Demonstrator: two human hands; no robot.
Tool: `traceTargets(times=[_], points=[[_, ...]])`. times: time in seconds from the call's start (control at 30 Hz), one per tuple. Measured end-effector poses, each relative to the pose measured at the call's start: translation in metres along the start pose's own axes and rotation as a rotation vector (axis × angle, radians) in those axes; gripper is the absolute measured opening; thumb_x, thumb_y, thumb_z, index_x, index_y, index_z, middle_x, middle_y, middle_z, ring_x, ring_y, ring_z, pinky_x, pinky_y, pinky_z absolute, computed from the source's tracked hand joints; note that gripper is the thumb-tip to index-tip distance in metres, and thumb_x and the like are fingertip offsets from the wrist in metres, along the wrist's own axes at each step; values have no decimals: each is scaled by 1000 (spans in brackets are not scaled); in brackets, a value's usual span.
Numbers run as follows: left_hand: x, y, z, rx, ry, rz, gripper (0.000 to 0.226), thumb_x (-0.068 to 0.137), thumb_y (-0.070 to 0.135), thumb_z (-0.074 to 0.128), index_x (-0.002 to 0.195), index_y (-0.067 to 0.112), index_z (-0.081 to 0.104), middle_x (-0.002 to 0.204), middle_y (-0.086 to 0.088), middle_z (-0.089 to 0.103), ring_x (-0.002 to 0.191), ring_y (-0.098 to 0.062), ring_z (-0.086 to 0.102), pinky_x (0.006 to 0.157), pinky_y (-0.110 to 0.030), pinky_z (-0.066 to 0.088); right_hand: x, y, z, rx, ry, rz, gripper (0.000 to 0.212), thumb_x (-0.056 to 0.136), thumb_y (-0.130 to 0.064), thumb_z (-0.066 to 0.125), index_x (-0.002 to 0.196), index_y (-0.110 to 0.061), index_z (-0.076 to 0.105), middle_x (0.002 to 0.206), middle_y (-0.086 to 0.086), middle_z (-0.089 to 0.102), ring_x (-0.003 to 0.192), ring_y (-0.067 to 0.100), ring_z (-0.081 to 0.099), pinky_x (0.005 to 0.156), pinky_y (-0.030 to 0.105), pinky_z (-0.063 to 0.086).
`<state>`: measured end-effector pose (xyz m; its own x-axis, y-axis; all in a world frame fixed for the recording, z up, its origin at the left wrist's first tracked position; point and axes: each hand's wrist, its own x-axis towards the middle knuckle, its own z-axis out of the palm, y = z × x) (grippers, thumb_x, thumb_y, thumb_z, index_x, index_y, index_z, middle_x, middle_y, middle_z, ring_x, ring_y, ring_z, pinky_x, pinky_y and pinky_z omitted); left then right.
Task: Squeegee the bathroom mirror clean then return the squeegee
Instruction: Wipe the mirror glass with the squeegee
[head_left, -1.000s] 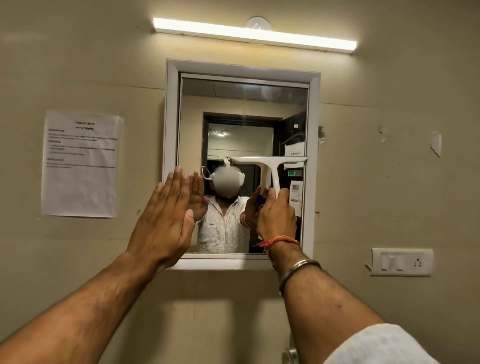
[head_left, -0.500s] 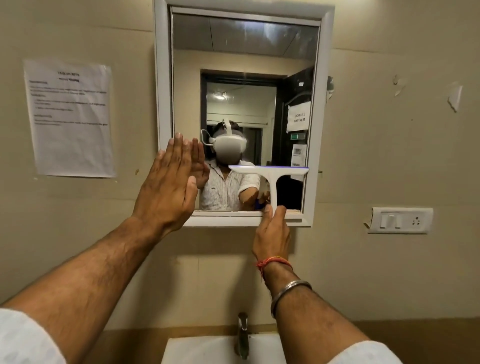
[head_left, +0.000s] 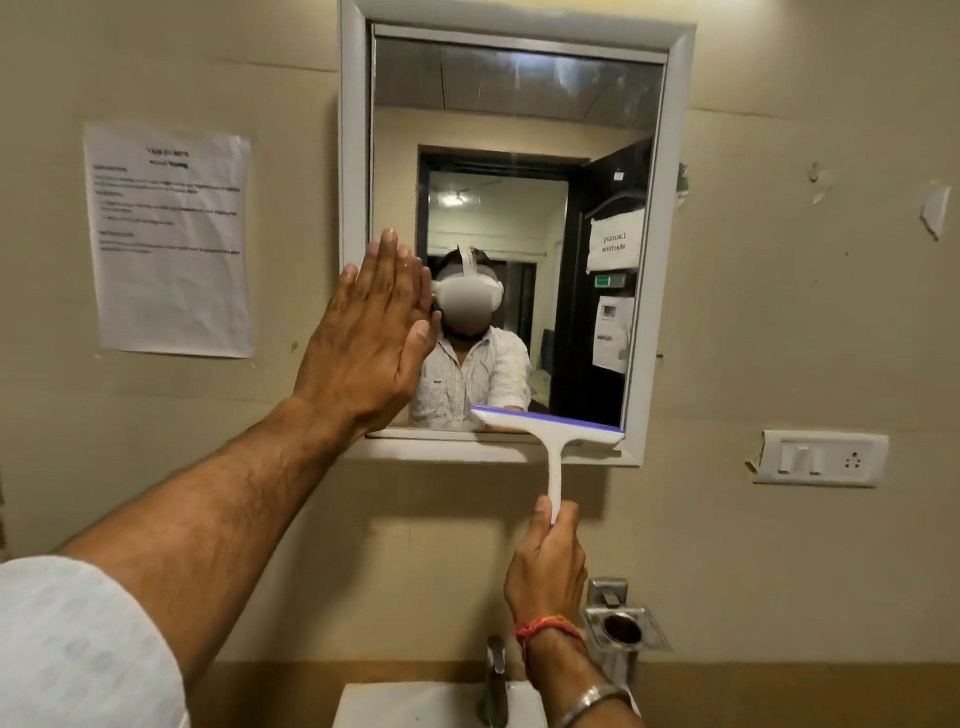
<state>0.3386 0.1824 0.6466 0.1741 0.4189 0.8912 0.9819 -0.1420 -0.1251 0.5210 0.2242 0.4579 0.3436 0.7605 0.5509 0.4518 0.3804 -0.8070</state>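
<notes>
So the right hand (head_left: 548, 564) is wrapped tight around the bottom end of the white squeegee (head_left: 552, 441) handle, thumb and fingers closed on it, with the handle running straight up out of the fist. The blade with its purple edge sits right at the bottom of the mirror (head_left: 519, 171), across the right part of the glass and touching the lower white frame (head_left: 353, 156), tilted a bit so its right end is lower. That wrist has an orange thread and a metal bangle (head_left: 592, 699) on it.

The left hand (head_left: 371, 343) is up and to the left of the right one, flat and fully open, fingers together and pointing up, holding nothing. It lies over the lower-left corner of the mirror and its frame; looks like the palm is against it, but can't say for sure it's touching.

Further left of the left hand there's a printed paper sheet (head_left: 171, 241) stuck on the wall. Off to the right of the squeegee is a switch plate (head_left: 818, 458). Just beside the right wrist is a metal holder (head_left: 621, 626) on the wall, and below, between the forearms, a faucet (head_left: 496, 680) over a white sink (head_left: 405, 706).
</notes>
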Motion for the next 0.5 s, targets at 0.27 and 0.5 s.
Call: traceTargets(times=[0.27, 0.5], points=[[68, -13, -25, 63, 168, 39, 69, 99, 38, 24, 153, 6, -5, 161, -14, -11, 148, -22, -11, 120, -37, -6, 119, -179, -32, 241, 38, -306, 26, 101, -46, 29, 108, -25, 43, 82, 0, 60, 71, 16, 61, 57, 38, 54], [91, -38, -21, 100, 176, -60, 70, 97, 44, 15, 153, 8, -8, 161, -12, -16, 148, -22, -15, 120, -43, -5, 213, -309, -32, 89, 141, -478, 45, 103, -39, 30, 137, -11, 39, 91, 3, 61, 76, 16, 63, 57, 26, 51]])
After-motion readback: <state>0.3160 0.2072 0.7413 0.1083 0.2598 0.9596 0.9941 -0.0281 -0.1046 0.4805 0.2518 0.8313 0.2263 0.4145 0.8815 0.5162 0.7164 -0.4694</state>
